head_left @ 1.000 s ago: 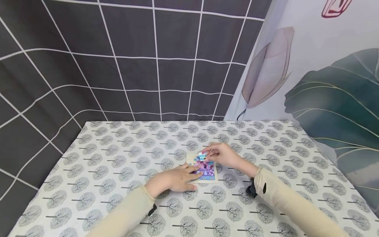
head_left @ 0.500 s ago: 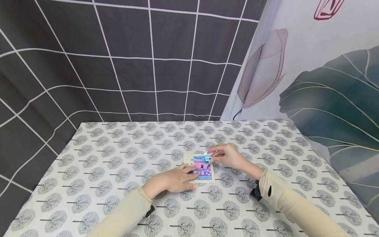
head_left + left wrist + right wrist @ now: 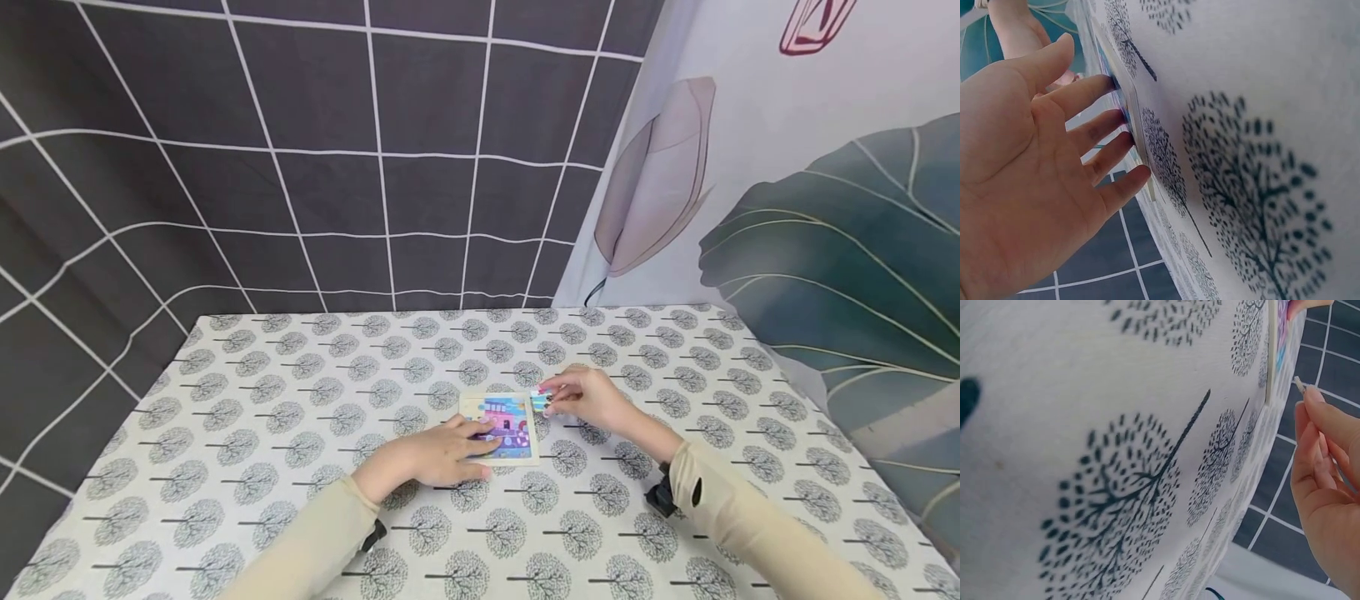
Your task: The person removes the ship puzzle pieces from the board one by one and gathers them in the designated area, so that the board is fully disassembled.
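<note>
A small jigsaw puzzle [image 3: 516,417] with a colourful printed picture lies in a pale frame on the table. Spread fingers of my left hand [image 3: 450,451] rest on its left part and cover some of the picture. In the left wrist view those straight fingers [image 3: 1094,131] touch the puzzle's near edge. My right hand [image 3: 588,397] pinches a blue and white puzzle piece [image 3: 540,402] between thumb and fingers, just off the frame's upper right corner. Edge-on, the piece [image 3: 1299,385] shows as a thin sliver at the fingertips in the right wrist view.
A white cloth with grey tree prints [image 3: 315,492] covers the table. Behind it hangs a dark curtain with white grid lines [image 3: 322,192], and a leaf-patterned curtain [image 3: 825,250] hangs at the right. Dark wrist devices [image 3: 660,496] sit at both sleeves.
My right hand has lifted the puzzle piece from over the picture's upper right part and moved it right, past the frame. The left hand stays on the puzzle. The head view has shifted slightly.
</note>
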`<state>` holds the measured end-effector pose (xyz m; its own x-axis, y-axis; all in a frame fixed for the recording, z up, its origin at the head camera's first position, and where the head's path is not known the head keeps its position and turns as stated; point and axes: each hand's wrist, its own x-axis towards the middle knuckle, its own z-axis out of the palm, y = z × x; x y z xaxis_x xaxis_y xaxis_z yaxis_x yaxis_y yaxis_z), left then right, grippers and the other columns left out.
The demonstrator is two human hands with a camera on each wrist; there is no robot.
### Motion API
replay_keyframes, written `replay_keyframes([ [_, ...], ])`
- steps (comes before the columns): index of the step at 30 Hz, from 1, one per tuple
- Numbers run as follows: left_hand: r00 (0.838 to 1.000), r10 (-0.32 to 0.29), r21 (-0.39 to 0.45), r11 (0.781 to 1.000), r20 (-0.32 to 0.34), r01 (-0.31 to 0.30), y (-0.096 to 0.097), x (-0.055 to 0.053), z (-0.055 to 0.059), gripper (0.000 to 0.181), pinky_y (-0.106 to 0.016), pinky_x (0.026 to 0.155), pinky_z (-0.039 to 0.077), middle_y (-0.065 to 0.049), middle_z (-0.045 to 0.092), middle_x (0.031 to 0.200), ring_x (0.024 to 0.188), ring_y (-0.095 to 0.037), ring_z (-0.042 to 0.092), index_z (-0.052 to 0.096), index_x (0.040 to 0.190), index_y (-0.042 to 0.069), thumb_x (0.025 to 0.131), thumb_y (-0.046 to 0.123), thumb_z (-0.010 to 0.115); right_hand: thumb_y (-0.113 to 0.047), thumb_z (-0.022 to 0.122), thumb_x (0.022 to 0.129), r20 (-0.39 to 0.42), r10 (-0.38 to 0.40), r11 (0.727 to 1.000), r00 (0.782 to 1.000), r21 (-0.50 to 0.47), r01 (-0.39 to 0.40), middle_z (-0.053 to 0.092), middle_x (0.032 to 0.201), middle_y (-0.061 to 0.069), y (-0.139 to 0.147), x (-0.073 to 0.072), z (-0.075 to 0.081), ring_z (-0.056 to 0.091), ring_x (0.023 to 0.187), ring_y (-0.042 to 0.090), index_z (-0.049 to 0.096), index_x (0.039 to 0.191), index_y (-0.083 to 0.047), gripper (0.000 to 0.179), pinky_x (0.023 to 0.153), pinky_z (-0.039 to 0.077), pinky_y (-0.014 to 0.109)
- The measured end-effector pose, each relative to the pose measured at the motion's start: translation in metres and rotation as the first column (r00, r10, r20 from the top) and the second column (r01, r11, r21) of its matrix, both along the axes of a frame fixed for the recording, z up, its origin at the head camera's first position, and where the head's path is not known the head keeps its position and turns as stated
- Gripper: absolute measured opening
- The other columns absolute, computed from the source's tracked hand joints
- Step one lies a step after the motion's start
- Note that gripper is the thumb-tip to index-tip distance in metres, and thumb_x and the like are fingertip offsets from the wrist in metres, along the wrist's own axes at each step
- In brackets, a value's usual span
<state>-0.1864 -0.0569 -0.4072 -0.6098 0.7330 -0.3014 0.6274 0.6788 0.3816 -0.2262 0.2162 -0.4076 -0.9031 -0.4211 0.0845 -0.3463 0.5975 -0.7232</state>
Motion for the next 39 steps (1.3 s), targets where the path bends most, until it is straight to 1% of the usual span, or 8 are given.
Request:
replay_keyframes([
  [5, 1.0, 0.003, 0.005, 1.0, 0.002, -0.003, 0.0, 0.001, 0.003, 0.054, -0.045, 0.112, 0.027, -0.001, 0.021, 0.155, 0.138, -0.027, 0.023, 0.037, 0.144, 0.022, 0.095, 0.045, 0.043, 0.002, 0.074, 0.072, 0.039, -0.02, 1.0, 0.999, -0.014, 0.021, 0.063, 0.097, 0.015, 0.004, 0.0, -0.001, 0.066, 0.081, 0.02, 0.065, 0.107, 0.005, 0.036, 0.066, 0.055, 0.019],
  [8, 1.0, 0.0, -0.002, 1.0, -0.005, 0.0, 0.0, 0.002, 0.003, 0.055, -0.046, 0.113, 0.025, -0.001, 0.02, 0.155, 0.139, -0.028, 0.022, 0.036, 0.145, 0.023, 0.096, 0.046, 0.042, 0.001, 0.074, 0.073, 0.067, -0.031, 0.999, 0.997, -0.007, 0.031, 0.065, 0.096, 0.015, 0.006, -0.003, -0.001, 0.066, 0.081, 0.02, 0.065, 0.108, 0.005, 0.036, 0.067, 0.056, 0.02],
  [13, 1.0, -0.004, -0.022, 1.0, -0.028, 0.004, -0.001, 0.001, 0.003, 0.055, -0.047, 0.114, 0.02, 0.0, 0.02, 0.155, 0.14, -0.03, 0.02, 0.034, 0.145, 0.023, 0.096, 0.047, 0.041, -0.005, 0.076, 0.073, 0.091, -0.06, 0.997, 0.994, 0.049, 0.056, 0.066, 0.09, 0.01, 0.007, -0.011, -0.001, 0.065, 0.078, 0.016, 0.067, 0.106, 0.001, 0.035, 0.066, 0.055, 0.02],
  [16, 0.999, -0.004, -0.031, 1.0, -0.033, 0.003, -0.001, 0.001, 0.003, 0.055, -0.047, 0.114, 0.02, 0.0, 0.02, 0.155, 0.14, -0.03, 0.02, 0.034, 0.145, 0.024, 0.096, 0.048, 0.041, -0.007, 0.077, 0.072, 0.102, -0.06, 0.995, 0.993, 0.083, 0.052, 0.066, 0.091, 0.01, 0.008, -0.015, -0.002, 0.065, 0.078, 0.015, 0.068, 0.105, 0.0, 0.035, 0.065, 0.055, 0.02],
  [25, 0.999, -0.007, -0.032, 0.999, -0.035, 0.006, 0.0, 0.001, 0.003, 0.055, -0.046, 0.114, 0.021, 0.001, 0.02, 0.155, 0.14, -0.028, 0.021, 0.035, 0.145, 0.024, 0.096, 0.048, 0.041, -0.008, 0.076, 0.073, 0.143, -0.101, 0.991, 0.985, 0.105, 0.087, 0.065, 0.093, 0.009, 0.011, -0.017, -0.004, 0.065, 0.084, 0.019, 0.068, 0.106, -0.001, 0.035, 0.068, 0.056, 0.021],
  [31, 0.999, -0.016, -0.029, 0.999, -0.028, 0.015, -0.002, 0.001, 0.003, 0.055, -0.046, 0.115, 0.018, 0.0, 0.019, 0.155, 0.141, -0.028, 0.018, 0.033, 0.146, 0.024, 0.096, 0.047, 0.04, -0.01, 0.077, 0.074, 0.151, -0.085, 0.992, 0.985, 0.108, 0.069, 0.065, 0.095, 0.01, 0.012, -0.017, -0.006, 0.065, 0.083, 0.018, 0.069, 0.105, -0.003, 0.033, 0.067, 0.055, 0.022],
  [35, 1.0, -0.015, -0.029, 0.999, -0.011, 0.015, -0.003, 0.003, 0.005, 0.055, -0.045, 0.116, 0.015, -0.001, 0.018, 0.156, 0.141, -0.027, 0.016, 0.032, 0.146, 0.023, 0.096, 0.045, 0.041, -0.011, 0.076, 0.074, 0.149, -0.062, 0.992, 0.987, 0.121, 0.044, 0.064, 0.091, 0.007, 0.011, -0.018, -0.007, 0.064, 0.081, 0.017, 0.068, 0.104, -0.004, 0.033, 0.07, 0.055, 0.023],
  [39, 1.0, -0.015, -0.038, 0.999, -0.005, 0.015, -0.001, 0.004, 0.008, 0.057, -0.043, 0.116, 0.014, -0.002, 0.016, 0.156, 0.142, -0.026, 0.015, 0.031, 0.147, 0.02, 0.096, 0.043, 0.043, -0.01, 0.076, 0.073, 0.08, -0.014, 0.984, 0.997, 0.179, -0.001, 0.065, 0.085, 0.006, 0.009, -0.019, -0.005, 0.063, 0.076, 0.016, 0.066, 0.1, -0.004, 0.029, 0.07, 0.056, 0.027],
])
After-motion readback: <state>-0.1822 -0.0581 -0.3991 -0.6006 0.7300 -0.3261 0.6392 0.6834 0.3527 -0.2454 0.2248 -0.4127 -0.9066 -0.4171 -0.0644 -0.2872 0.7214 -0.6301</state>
